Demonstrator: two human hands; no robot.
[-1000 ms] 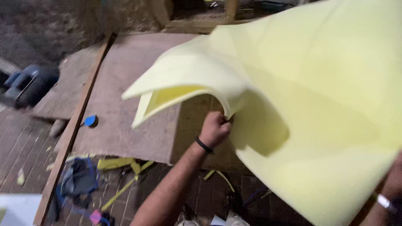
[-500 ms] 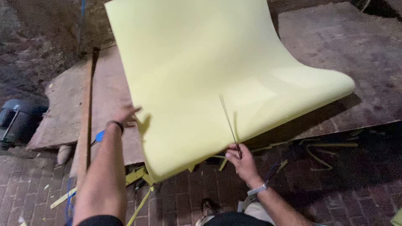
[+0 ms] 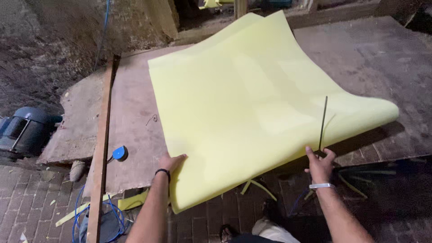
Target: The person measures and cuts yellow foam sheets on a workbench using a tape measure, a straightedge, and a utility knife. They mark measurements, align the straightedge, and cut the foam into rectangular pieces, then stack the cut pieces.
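Observation:
A large pale yellow foam sheet (image 3: 252,103) lies spread over a brown wooden board (image 3: 130,130), its right side still curled up and its near corner hanging off the board's front edge. My left hand (image 3: 168,163), with a black wristband, presses on the sheet's near left edge. My right hand (image 3: 320,163), wearing a silver bracelet, grips the sheet's near right edge together with a thin dark rod (image 3: 322,122) that stands upright against the foam.
A long wooden batten (image 3: 102,139) runs along the board's left side. A small blue round object (image 3: 119,153) lies by it. A dark motor (image 3: 22,130) sits at far left. Yellow foam scraps (image 3: 256,186) and blue cable (image 3: 96,213) lie on the brick floor.
The foam sheet has come down from being held up in the air and now lies mostly flat on the board. Both hands moved to its near edge.

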